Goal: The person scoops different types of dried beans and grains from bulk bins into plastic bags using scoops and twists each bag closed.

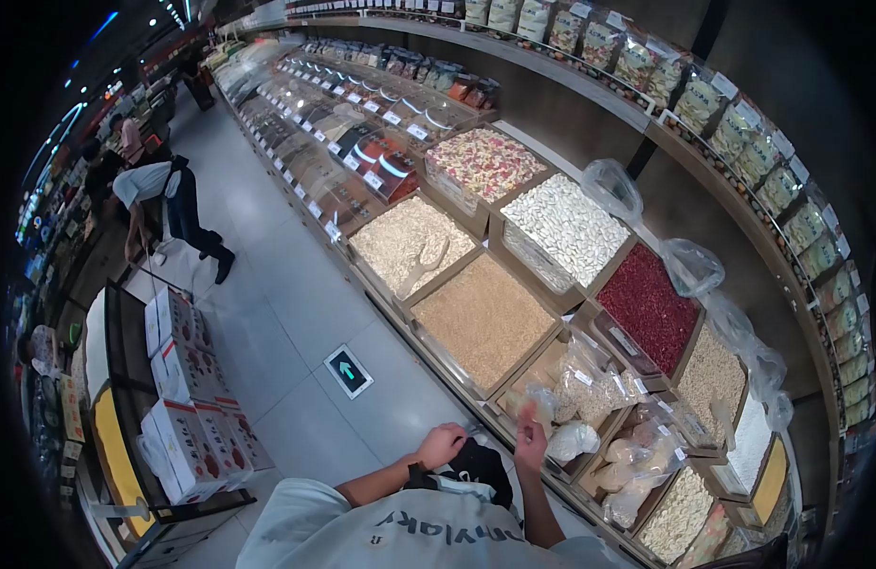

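Observation:
Low in the head view, my left hand (443,445) is in front of my body with its fingers curled, a dark band on the wrist. Whatever it may hold is hidden. Black cloth (483,468) shows just beside it. My right hand (530,442) is raised at the edge of the bins, fingers drawn together. A blurred, reddish, see-through patch at its fingertips is too unclear to name. Just beyond lie clear plastic bags of pale goods (590,384) with white labels, and a whitish knotted bag (573,442) sits to the right.
Open bins hold tan grain (485,318), pale flakes with a scoop (410,242), white beans (563,228) and dark red beans (647,308). Packets line a shelf (732,133). Stacked cartons (193,398) flank the tiled aisle (296,332). A person (177,204) bends over at left.

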### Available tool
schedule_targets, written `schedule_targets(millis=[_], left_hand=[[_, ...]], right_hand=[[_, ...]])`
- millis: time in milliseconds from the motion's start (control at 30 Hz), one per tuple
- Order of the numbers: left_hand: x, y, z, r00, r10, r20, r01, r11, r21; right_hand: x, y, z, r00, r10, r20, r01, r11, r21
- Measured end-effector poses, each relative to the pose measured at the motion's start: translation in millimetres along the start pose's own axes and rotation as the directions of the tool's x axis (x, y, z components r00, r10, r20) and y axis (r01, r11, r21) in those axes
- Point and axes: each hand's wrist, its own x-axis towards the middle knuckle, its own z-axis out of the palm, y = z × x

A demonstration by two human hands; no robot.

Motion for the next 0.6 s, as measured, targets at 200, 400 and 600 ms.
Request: schedule_targets(millis=[200,400,600], left_hand=[[74,39,-13,0.984,0.069,-0.165,-0.075,0.997,-0.035],[144,54,-29,0.952,0.035,-0.303,-0.022,0.999,0.047],[190,42,-27,0.954,0.028,-0.298,-0.002,0.996,0.086]], right_hand=[[47,31,-23,0.999,0.047,-0.001,-0.046,0.981,0.189],[118,6,-42,0.999,-0.004,0.033,0.001,0.995,0.096],[152,-16,-63,0.999,0.02,-0.039,-0.011,0.974,0.225]])
